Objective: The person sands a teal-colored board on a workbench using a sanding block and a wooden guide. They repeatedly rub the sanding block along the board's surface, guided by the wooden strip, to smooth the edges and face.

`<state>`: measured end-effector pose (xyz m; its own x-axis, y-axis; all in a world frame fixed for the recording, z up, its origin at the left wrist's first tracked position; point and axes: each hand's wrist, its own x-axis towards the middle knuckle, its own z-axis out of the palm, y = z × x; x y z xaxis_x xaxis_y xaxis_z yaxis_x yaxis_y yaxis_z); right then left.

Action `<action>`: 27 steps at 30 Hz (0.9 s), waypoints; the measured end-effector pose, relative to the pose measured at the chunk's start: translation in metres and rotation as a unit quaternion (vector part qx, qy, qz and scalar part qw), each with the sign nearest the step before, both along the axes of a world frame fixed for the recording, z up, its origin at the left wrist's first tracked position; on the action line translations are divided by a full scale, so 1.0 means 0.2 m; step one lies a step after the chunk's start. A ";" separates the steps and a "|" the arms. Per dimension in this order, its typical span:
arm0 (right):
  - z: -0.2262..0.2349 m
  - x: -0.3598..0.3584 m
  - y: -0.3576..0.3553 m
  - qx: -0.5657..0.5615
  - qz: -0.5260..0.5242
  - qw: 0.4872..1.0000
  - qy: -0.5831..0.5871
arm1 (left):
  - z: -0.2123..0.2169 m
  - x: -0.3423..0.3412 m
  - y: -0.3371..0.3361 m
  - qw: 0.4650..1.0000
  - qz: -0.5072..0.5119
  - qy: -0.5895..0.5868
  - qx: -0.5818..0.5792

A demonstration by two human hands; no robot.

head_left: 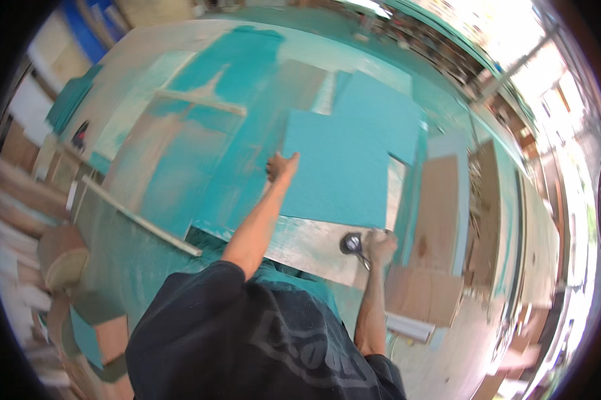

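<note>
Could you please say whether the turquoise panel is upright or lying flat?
Roughly flat: the turquoise panel shows its broad face upward, with the left hand at its edge. Any slight tilt I cannot tell.

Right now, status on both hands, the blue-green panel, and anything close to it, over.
Left hand at left edge of blue-green panel, hold unclear. Right hand blurred, at black round-ended tool, grip unclear. Tool just off panel's near edge.

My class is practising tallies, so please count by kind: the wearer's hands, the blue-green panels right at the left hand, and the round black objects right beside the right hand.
Hands (left hand, right hand): 2
Blue-green panel: 1
Round black object: 1
Total: 4
</note>
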<state>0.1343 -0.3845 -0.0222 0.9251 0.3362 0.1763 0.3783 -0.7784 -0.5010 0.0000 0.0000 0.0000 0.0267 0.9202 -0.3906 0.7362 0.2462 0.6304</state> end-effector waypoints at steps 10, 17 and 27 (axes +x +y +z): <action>0.08 0.66 0.28 0.129 0.143 0.903 0.385 | -0.20 -0.02 0.18 0.938 0.084 -0.316 -0.114; 0.18 0.77 0.42 0.018 0.178 0.928 0.328 | 0.06 -0.18 -0.03 0.981 0.076 -0.181 0.012; 0.28 0.01 0.05 0.094 0.172 0.792 0.578 | 0.70 -1.18 -0.85 0.970 0.211 -0.103 0.068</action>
